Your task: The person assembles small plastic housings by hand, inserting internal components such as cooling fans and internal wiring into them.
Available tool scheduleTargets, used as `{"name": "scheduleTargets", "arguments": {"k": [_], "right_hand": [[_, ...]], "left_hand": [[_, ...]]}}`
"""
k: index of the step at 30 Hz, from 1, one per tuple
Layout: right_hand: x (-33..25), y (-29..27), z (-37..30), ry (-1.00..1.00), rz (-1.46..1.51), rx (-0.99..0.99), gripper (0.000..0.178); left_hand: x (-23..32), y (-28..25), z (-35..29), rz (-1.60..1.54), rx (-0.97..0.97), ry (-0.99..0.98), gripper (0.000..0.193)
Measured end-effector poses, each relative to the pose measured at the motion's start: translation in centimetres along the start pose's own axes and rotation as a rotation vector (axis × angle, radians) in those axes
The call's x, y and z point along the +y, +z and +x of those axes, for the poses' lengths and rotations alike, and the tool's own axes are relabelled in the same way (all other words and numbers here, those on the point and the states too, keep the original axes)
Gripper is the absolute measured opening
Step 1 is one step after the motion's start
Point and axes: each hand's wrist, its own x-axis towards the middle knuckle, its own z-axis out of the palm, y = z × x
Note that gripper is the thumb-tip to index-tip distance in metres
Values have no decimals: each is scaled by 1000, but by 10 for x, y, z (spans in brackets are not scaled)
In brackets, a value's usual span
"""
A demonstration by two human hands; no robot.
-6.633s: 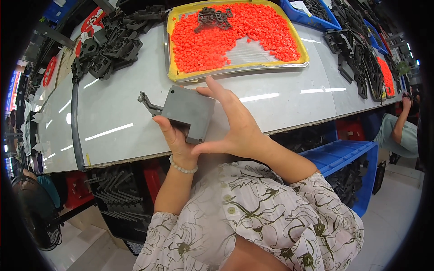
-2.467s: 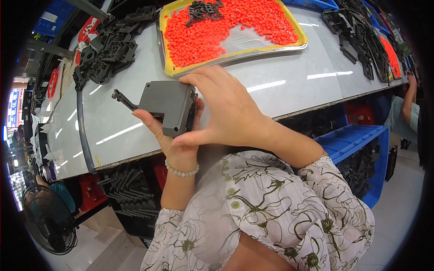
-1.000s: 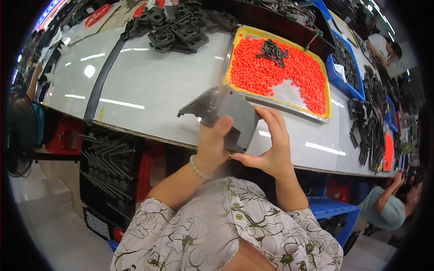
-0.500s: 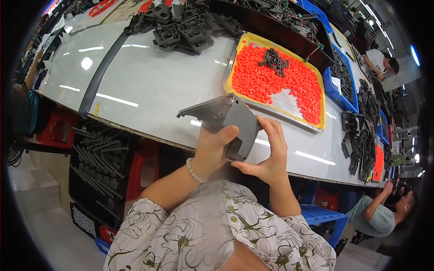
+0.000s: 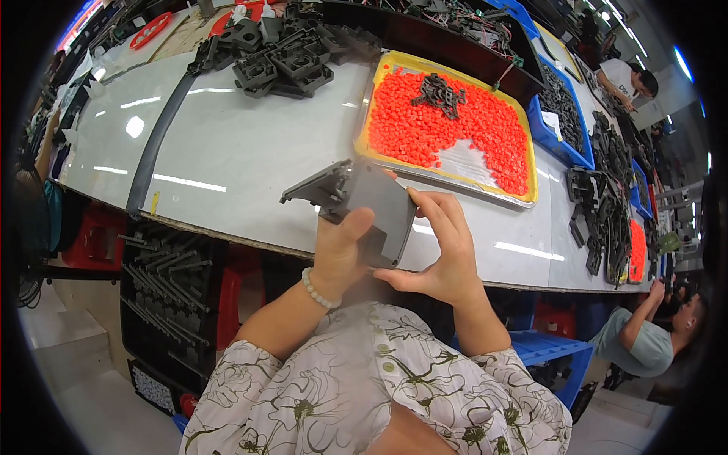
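Observation:
A dark grey moulded plastic housing [image 5: 381,208], boxy with a pointed arm sticking out to the left, is held up over the table's near edge. My left hand [image 5: 339,246] grips it from below and the left, thumb lying across its face. My right hand [image 5: 449,254] spans its right side, the fingertips at the upper edge and the thumb by the lower corner. Just beyond stands a yellow-rimmed metal tray [image 5: 447,191] of small red plastic pieces [image 5: 413,125]. A clump of small dark parts [image 5: 440,96] lies on those pieces.
Dark plastic parts [image 5: 280,64] are heaped at the far left of the white table [image 5: 250,140]. A blue bin [image 5: 565,144] of dark pieces and loose black parts [image 5: 599,201] lie on the right. Below the table are a black crate [image 5: 171,296] and a blue plastic stool [image 5: 557,353]. Two people work at right.
The housing and both hands have shifted slightly left in the picture. The housing has turned a little, with its flat face more toward me. Both hands keep their hold.

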Motion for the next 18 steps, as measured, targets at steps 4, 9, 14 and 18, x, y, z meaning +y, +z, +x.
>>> {"name": "scheduleTargets", "arguments": {"k": [4, 9, 14, 18], "right_hand": [[-2, 0, 1, 21, 13, -4, 84], [-6, 4, 3, 25, 20, 24, 85], [-4, 10, 5, -14, -18, 104, 84], [-4, 11, 5, 25, -18, 119, 85]], "left_hand": [[-4, -11, 3, 44, -27, -69, 73], [-1, -10, 4, 87, 39, -45, 78], [-3, -6, 5, 23, 67, -76, 69], [-3, -6, 6, -19, 123, -110, 67]]}}
